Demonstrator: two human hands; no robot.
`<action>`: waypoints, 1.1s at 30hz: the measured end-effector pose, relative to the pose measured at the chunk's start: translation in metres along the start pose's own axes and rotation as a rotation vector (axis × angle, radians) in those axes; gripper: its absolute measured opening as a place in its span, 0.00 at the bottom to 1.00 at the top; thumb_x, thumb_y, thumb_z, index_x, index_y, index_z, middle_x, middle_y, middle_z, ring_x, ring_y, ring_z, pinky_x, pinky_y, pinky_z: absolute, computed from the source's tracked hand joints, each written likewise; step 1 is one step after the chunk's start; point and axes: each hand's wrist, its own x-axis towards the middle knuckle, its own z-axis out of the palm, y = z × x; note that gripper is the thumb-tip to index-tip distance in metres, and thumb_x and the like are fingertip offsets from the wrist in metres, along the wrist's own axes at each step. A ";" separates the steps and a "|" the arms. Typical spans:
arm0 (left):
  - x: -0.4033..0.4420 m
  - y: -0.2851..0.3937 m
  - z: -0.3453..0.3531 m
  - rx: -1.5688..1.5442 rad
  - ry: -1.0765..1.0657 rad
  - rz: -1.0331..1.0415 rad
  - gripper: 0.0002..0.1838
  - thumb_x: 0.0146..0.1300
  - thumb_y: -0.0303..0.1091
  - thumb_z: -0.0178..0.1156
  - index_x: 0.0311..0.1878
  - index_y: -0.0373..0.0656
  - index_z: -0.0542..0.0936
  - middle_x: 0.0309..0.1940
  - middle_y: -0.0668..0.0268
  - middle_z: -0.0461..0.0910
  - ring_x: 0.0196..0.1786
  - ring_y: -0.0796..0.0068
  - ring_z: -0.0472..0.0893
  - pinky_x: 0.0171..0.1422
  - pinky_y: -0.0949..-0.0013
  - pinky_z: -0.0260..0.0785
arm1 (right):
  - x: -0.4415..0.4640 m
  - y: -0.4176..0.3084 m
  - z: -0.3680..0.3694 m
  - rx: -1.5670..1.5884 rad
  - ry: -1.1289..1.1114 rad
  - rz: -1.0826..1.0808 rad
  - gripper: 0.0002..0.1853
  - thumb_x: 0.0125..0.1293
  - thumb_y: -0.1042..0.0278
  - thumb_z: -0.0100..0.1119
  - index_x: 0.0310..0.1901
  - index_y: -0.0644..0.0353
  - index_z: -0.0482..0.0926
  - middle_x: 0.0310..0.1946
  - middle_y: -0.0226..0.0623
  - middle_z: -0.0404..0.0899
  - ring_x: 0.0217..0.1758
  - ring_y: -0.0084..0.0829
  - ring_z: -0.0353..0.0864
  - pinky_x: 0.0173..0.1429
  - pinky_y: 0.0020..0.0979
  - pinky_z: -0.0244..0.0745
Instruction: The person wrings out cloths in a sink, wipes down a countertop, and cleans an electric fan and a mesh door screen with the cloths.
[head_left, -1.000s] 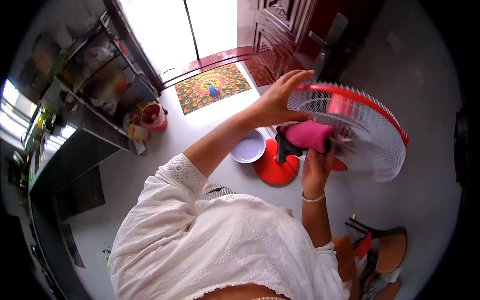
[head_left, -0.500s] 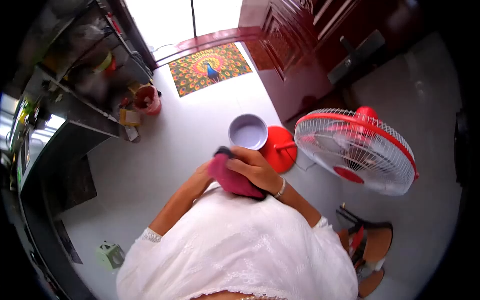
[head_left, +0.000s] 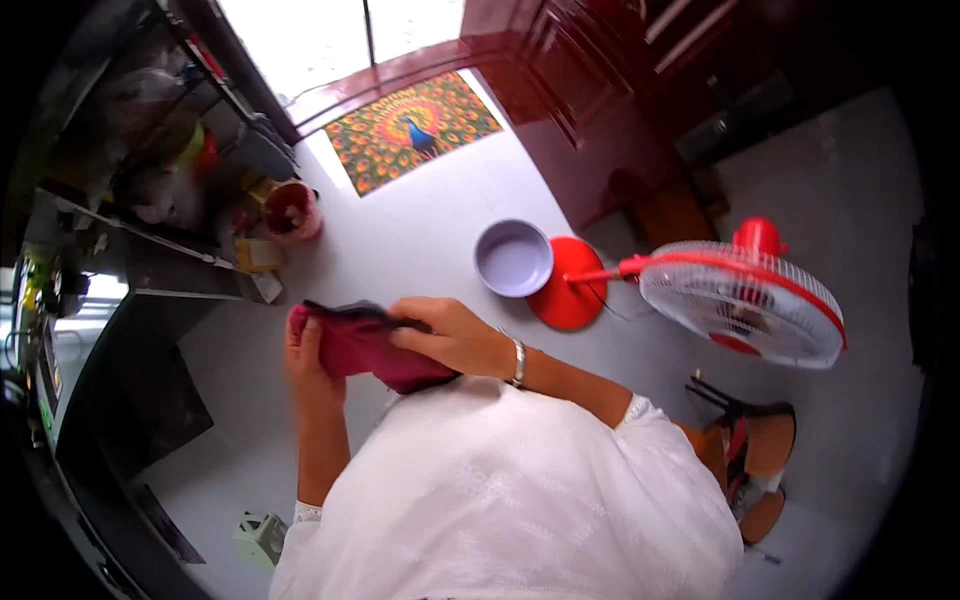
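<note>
A magenta cloth (head_left: 375,350) with a dark grey side hangs spread between my two hands, in front of the white top at my waist. My left hand (head_left: 318,365) pinches its left end, thumb on the magenta side. Closed on the dark upper edge at the cloth's right is my right hand (head_left: 455,338), with a bracelet on that wrist. Farther right, apart from both hands, the fan's caged head (head_left: 745,305) leans over on its red stand. Its round red base (head_left: 568,285) is on the floor beside a pale purple basin (head_left: 513,258).
A peacock mat (head_left: 410,130) lies by the bright doorway, with a dark red door (head_left: 590,120) to its right. Shelves and a red bucket (head_left: 292,212) stand at left. A chair (head_left: 770,445) is at lower right, a green object (head_left: 260,540) at lower left.
Both hands have left the fan and come down to my waist, then shifted left. The bunched cloth is now stretched out between them. The view has turned, showing the fan farther right.
</note>
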 end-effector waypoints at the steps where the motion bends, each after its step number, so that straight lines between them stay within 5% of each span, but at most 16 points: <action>1: 0.006 0.003 0.005 0.008 0.027 -0.019 0.08 0.70 0.33 0.52 0.49 0.43 0.75 0.42 0.64 0.80 0.44 0.73 0.80 0.50 0.68 0.75 | 0.006 -0.005 -0.003 0.046 0.008 0.091 0.13 0.65 0.65 0.55 0.44 0.65 0.76 0.30 0.41 0.77 0.32 0.29 0.73 0.40 0.30 0.69; 4: 0.031 -0.002 0.011 0.005 -0.011 -0.047 0.11 0.71 0.38 0.53 0.51 0.43 0.75 0.44 0.63 0.81 0.45 0.70 0.81 0.50 0.67 0.76 | 0.021 -0.005 -0.014 0.137 0.023 0.313 0.10 0.69 0.65 0.53 0.36 0.65 0.75 0.25 0.24 0.69 0.29 0.13 0.64 0.33 0.21 0.62; 7: 0.054 -0.012 0.026 -0.042 0.005 -0.056 0.12 0.71 0.39 0.53 0.50 0.43 0.76 0.44 0.64 0.81 0.45 0.72 0.81 0.50 0.67 0.76 | 0.039 0.019 -0.028 0.257 0.087 0.385 0.11 0.72 0.63 0.51 0.35 0.60 0.76 0.27 0.17 0.67 0.31 0.09 0.62 0.34 0.15 0.61; 14: 0.120 -0.020 0.042 0.162 -0.001 0.038 0.11 0.70 0.35 0.55 0.49 0.40 0.78 0.44 0.67 0.81 0.47 0.78 0.78 0.57 0.72 0.68 | 0.110 0.030 -0.080 0.809 0.295 0.368 0.10 0.71 0.64 0.52 0.42 0.62 0.77 0.34 0.26 0.77 0.35 0.15 0.74 0.41 0.19 0.71; 20: 0.183 -0.017 0.061 0.161 0.071 0.143 0.10 0.70 0.33 0.53 0.48 0.40 0.77 0.42 0.67 0.81 0.45 0.78 0.78 0.56 0.71 0.69 | 0.168 0.051 -0.129 0.495 0.195 0.243 0.09 0.67 0.73 0.54 0.47 0.64 0.76 0.39 0.28 0.78 0.43 0.18 0.75 0.50 0.21 0.70; 24: 0.199 0.013 0.101 -0.130 0.133 0.041 0.09 0.70 0.34 0.53 0.47 0.41 0.76 0.41 0.66 0.81 0.42 0.78 0.80 0.50 0.72 0.73 | 0.212 0.061 -0.144 0.477 0.131 0.128 0.08 0.68 0.76 0.52 0.47 0.64 0.76 0.39 0.27 0.78 0.43 0.17 0.75 0.49 0.20 0.70; 33: 0.222 0.071 0.120 -0.273 0.091 0.017 0.07 0.70 0.35 0.54 0.45 0.44 0.74 0.37 0.65 0.80 0.37 0.74 0.82 0.41 0.70 0.77 | 0.276 0.052 -0.132 -0.116 -0.217 -0.144 0.11 0.58 0.78 0.58 0.44 0.63 0.78 0.37 0.34 0.77 0.35 0.23 0.79 0.31 0.22 0.72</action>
